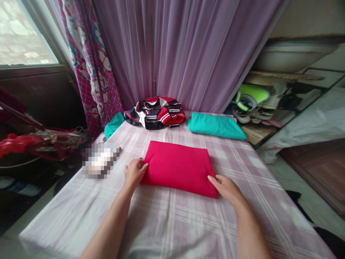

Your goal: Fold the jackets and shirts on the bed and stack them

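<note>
A folded crimson cloth (178, 167) forms a neat, flat rectangle on the checked tablecloth; which kind of garment it is cannot be made out. At its left edge my left hand (134, 172) is closed, with the thumb on top and the other fingers partly hidden. My right hand (224, 185) pinches the lower right edge, thumb uppermost and fingers along the side. Behind it to the right lies a folded teal cloth (217, 125). Farther back is a crumpled heap of black, red and white striped clothing (157, 113).
A pixelated object (101, 160) lies toward the table's left edge, with another teal cloth (114, 125) behind it. Purple curtains (175, 54) hang at the back. To the right stands a rack with shoes (265, 111); a dark cabinet door (320, 169) is beyond the table's right side.
</note>
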Available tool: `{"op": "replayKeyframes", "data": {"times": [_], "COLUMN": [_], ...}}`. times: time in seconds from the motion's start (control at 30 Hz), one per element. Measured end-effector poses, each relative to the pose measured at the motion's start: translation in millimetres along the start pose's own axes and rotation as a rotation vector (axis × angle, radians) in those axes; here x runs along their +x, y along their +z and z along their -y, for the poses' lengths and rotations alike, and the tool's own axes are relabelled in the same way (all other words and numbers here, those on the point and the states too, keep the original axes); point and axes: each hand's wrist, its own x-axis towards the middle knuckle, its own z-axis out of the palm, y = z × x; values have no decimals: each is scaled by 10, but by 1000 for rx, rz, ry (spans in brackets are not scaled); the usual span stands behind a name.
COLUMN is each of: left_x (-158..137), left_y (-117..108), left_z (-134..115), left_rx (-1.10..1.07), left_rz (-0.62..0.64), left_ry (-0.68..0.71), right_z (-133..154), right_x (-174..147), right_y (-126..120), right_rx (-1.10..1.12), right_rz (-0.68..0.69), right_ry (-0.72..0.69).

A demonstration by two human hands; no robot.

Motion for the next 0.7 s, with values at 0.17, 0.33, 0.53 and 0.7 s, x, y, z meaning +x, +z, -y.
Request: {"op": "replayKeyframes", "data": {"times": [0.17, 0.33, 0.53, 0.7], "left_x": [-55, -109, -95, 68], "left_y": [-5, 11, 71, -36], "left_z": [-112, -154, -180, -462], "left_rx": [23, -128, -284, -335], "left_rz": [39, -21, -150, -249], "left_ry": [-36, -31, 41, 269], "right_z": [106, 149, 251, 531], "right_x": [-26, -44, -103, -40], "right_y": [6, 38, 218, 138], "right_rx": [-45, -73, -86, -125], "right_rz": [-38, -66, -350, -501], "right_ry": [19, 45, -51, -282]}}
